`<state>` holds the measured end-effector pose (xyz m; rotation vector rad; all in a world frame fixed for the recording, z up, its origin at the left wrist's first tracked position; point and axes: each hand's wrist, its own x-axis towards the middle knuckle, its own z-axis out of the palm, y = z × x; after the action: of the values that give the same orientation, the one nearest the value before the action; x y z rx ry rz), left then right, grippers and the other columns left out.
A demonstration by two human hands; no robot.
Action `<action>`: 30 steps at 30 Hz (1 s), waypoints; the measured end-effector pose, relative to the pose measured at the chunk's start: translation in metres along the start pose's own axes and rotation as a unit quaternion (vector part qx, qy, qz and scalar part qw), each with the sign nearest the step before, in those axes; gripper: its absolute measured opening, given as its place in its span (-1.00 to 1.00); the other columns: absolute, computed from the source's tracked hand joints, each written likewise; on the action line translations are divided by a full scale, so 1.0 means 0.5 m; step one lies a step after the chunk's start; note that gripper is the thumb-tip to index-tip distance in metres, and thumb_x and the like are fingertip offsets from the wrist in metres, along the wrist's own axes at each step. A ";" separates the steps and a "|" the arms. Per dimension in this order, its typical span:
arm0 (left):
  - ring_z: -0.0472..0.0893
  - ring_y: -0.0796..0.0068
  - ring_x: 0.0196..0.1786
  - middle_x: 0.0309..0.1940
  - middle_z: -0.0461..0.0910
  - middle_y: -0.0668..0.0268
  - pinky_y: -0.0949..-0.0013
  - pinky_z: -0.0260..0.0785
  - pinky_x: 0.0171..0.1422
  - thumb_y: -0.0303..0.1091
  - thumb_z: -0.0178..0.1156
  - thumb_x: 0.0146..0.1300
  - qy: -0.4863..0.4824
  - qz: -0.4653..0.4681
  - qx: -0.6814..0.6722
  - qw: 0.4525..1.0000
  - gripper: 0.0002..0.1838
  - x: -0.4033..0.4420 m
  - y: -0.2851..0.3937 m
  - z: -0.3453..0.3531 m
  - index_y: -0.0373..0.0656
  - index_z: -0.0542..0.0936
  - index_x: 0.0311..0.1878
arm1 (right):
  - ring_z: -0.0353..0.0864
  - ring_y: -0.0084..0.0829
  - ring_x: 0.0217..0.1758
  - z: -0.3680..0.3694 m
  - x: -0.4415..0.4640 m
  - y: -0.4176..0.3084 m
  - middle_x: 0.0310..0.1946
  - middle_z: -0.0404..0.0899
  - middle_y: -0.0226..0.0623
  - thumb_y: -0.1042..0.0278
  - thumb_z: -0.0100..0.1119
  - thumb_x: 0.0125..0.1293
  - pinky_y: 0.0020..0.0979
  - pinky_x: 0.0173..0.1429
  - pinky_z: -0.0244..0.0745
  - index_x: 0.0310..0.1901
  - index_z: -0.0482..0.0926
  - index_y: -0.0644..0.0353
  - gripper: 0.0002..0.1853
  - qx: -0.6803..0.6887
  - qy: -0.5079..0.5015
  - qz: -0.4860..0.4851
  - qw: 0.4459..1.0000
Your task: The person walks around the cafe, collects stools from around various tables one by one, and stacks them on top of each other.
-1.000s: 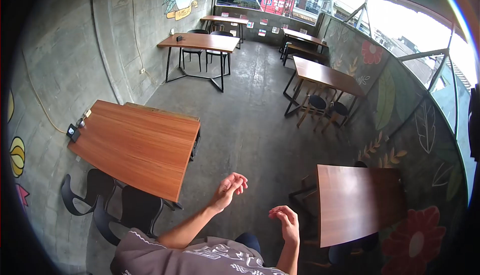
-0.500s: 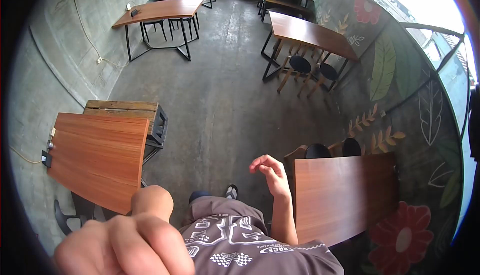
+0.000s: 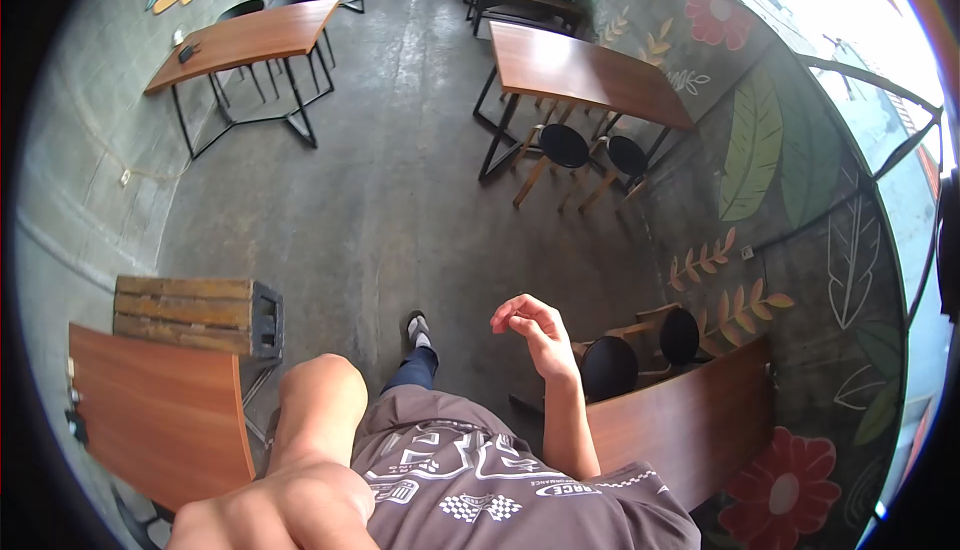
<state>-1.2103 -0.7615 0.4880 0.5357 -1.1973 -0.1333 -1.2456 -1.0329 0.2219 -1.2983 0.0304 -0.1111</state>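
My left hand [image 3: 275,510] is raised close to the camera at the bottom left. Its back and knuckles show, but the fingertips run out of the picture, so what they do is hidden. My right hand [image 3: 537,335] hangs in the air in front of my body, fingers loosely bent, thumb apart, nothing in it. It is nearest to a black-topped stool [image 3: 609,368] and a brown table [image 3: 680,415] on the right. Below both hands is my dark printed T-shirt [image 3: 470,465].
Concrete floor [image 3: 400,180] runs ahead between tables. On the left are a brown table [image 3: 160,410] and a slatted wooden bench [image 3: 185,315]. Farther on stand a left table [image 3: 250,40] with chairs and a right table [image 3: 590,70] with stools. Painted walls line both sides.
The view has moved forward along the floor, and the near tables have slid lower in the picture. One foot now shows farther ahead. My left hand has dropped partly out of view; my right hand keeps its pose.
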 end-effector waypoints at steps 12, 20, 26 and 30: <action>0.16 0.66 -0.70 -0.77 0.19 0.57 0.49 -0.14 -0.49 -0.33 0.37 0.27 -0.018 -0.077 -0.033 0.996 -0.67 0.324 -0.289 -0.510 0.11 0.36 -0.44 | 0.57 -0.51 -0.23 -0.159 0.580 -0.006 -0.30 0.63 -0.29 0.48 0.02 0.31 -0.44 0.00 0.46 -0.22 0.56 0.32 -0.86 0.004 0.112 0.017 0.994; 0.17 0.65 -0.69 -0.80 0.15 0.59 0.32 -0.19 -0.31 -0.20 0.45 0.18 0.081 -0.202 0.086 0.972 -0.60 0.491 -0.437 -0.835 0.15 0.33 -0.47 | 0.56 -0.53 -0.23 -0.208 1.068 0.093 -0.31 0.64 -0.30 0.48 0.00 0.30 -0.46 0.00 0.44 -0.22 0.57 0.32 -0.84 0.034 -0.004 0.073 0.997; 0.36 0.59 -0.62 -0.49 0.51 0.53 0.27 0.21 -0.33 -0.07 0.41 0.21 0.030 -0.166 0.182 0.969 -0.83 0.627 -0.566 -1.125 0.24 0.61 -0.22 | 0.55 -0.54 -0.24 -0.253 1.523 0.113 -0.31 0.64 -0.31 0.44 0.04 0.33 -0.47 -0.02 0.44 -0.22 0.57 0.31 -0.86 0.052 -0.081 0.084 0.992; 0.27 0.68 -0.73 -0.42 0.27 0.53 0.41 0.11 -0.50 -0.55 0.40 0.19 0.065 0.170 0.151 0.972 -0.76 0.721 -0.691 -1.340 0.05 0.54 -0.37 | 0.58 -0.48 -0.24 -0.264 1.822 0.092 -0.30 0.63 -0.27 0.43 0.03 0.32 -0.44 -0.03 0.46 -0.22 0.57 0.31 -0.85 0.031 -0.135 0.088 0.986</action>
<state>-0.4041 -0.9790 0.4616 0.5849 -1.1696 0.3782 -0.3481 -1.2378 0.1786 -1.2325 -0.0891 0.2146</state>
